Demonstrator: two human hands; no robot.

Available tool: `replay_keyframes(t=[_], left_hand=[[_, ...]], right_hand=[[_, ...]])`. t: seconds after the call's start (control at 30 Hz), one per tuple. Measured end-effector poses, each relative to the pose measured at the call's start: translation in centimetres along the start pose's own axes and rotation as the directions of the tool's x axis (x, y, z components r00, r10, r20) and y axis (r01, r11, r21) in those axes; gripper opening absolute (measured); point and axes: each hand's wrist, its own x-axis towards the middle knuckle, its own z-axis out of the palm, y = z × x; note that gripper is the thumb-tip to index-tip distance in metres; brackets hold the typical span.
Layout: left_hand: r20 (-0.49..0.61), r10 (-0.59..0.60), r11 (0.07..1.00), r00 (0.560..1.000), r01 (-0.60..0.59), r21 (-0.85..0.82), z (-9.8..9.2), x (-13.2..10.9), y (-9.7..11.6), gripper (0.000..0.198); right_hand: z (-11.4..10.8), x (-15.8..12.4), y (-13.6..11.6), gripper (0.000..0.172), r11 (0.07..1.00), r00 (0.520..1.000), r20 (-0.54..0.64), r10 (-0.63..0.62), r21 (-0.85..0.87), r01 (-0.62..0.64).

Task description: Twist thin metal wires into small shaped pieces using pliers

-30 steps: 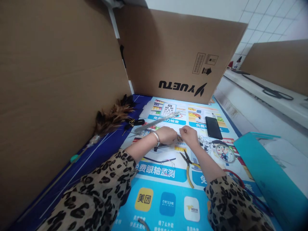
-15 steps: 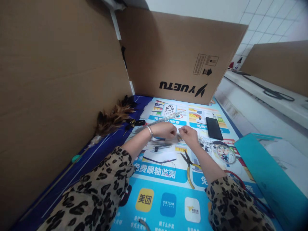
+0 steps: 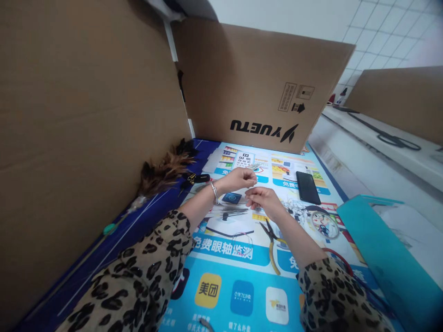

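My left hand (image 3: 240, 179) is closed in a pinch above the printed table cover; whatever it holds is too fine to make out. Just below and to its right is my right hand (image 3: 265, 200), thumb and fingers drawn together, their tips pointing left; anything between them is too small to name. Beyond my left hand, the ends of a bundle of thin silvery wires (image 3: 256, 166) show. More thin grey wires (image 3: 230, 210) lie below the hands. Pliers with yellow handles (image 3: 272, 246) rest nearer me, jaws apart. A thin wire loop with pinkish bits (image 3: 243, 244) lies left of them.
A black phone (image 3: 308, 187) and a round clear dish with small coloured pieces (image 3: 324, 224) lie at right, beside a teal box (image 3: 377, 251). Brown feathers (image 3: 162, 170) and a black fob (image 3: 201, 178) are at left. Cardboard walls (image 3: 263, 87) stand behind and left.
My left hand has lifted and shifted slightly right. My right hand has moved left and a little lower, its fingers less curled. A blue printed patch below the left hand is now uncovered.
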Motion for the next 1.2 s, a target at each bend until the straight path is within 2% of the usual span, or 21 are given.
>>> replay_keyframes(t=[0.1,0.2,0.3,0.4,0.5,0.57,0.6,0.67,0.73,0.83,0.9,1.0,1.1,1.2], left_hand=[[0.039,-0.034,0.999,0.999,0.034,0.001,-0.2,0.0,-0.5,0.022],[0.085,-0.123,0.991,0.989,0.128,-0.051,-0.1,0.0,-1.0,0.026],[0.246,-0.198,0.961,0.949,0.237,-0.142,0.4,-0.2,-1.1,0.032],[0.345,-0.177,0.955,0.922,0.246,-0.167,0.9,-0.3,-1.1,0.03],[0.313,-0.171,0.983,0.934,0.184,-0.013,1.0,-0.3,-1.2,0.026],[0.27,-0.178,0.97,0.946,0.122,0.211,1.0,-0.2,-1.2,0.025],[0.228,-0.178,0.933,0.957,0.09,0.35,0.9,-0.2,-1.2,0.024],[0.125,-0.157,0.796,0.98,0.051,0.603,0.9,-0.2,-1.1,0.023],[0.06,-0.123,0.655,0.991,0.036,0.755,1.0,-0.3,-0.9,0.022],[0.065,-0.099,0.551,0.993,0.0,0.835,1.3,-0.4,-0.4,0.025],[0.072,-0.095,0.52,0.993,-0.012,0.854,1.5,-0.5,0.0,0.025],[0.086,-0.084,0.509,0.993,-0.032,0.86,1.7,-0.6,0.4,0.022],[0.11,-0.05,0.508,0.993,-0.07,0.859,1.8,-0.6,0.6,0.021],[0.134,0.033,0.502,0.99,-0.132,0.855,1.9,-0.5,0.8,0.02]], right_hand=[[-0.3,0.1,0.0,0.024,0.997,0.999,-0.051,0.002,0.073,0.002],[-0.8,0.1,-0.4,0.026,0.987,0.989,-0.136,-0.05,0.147,0.07],[-1.2,0.2,-0.7,0.027,0.978,0.968,-0.233,-0.094,0.159,0.134],[-1.3,0.3,-0.6,0.029,0.982,0.953,-0.281,-0.11,0.115,0.147],[-1.6,0.5,-0.3,0.031,0.986,0.937,-0.311,-0.16,0.002,0.169],[-1.9,0.7,-0.1,0.029,0.967,0.897,-0.372,-0.238,-0.181,0.181],[-2.0,0.8,0.0,0.026,0.934,0.871,-0.391,-0.297,-0.311,0.178],[-2.2,0.8,0.2,0.02,0.784,0.833,-0.345,-0.432,-0.6,0.158],[-2.2,0.6,0.3,0.02,0.533,0.833,-0.195,-0.518,-0.836,0.136],[-1.8,0.1,0.3,0.025,0.146,0.862,-0.001,-0.506,-0.986,0.084],[-1.6,-0.1,0.2,0.026,-0.022,0.878,0.053,-0.475,-0.999,0.049],[-1.4,-0.3,-0.1,0.024,-0.137,0.89,0.08,-0.449,-0.99,0.02],[-1.3,-0.3,-0.3,0.021,-0.179,0.897,0.1,-0.43,-0.984,0.024],[-1.1,-0.3,-0.3,0.02,-0.199,0.901,0.111,-0.42,-0.98,0.028]])
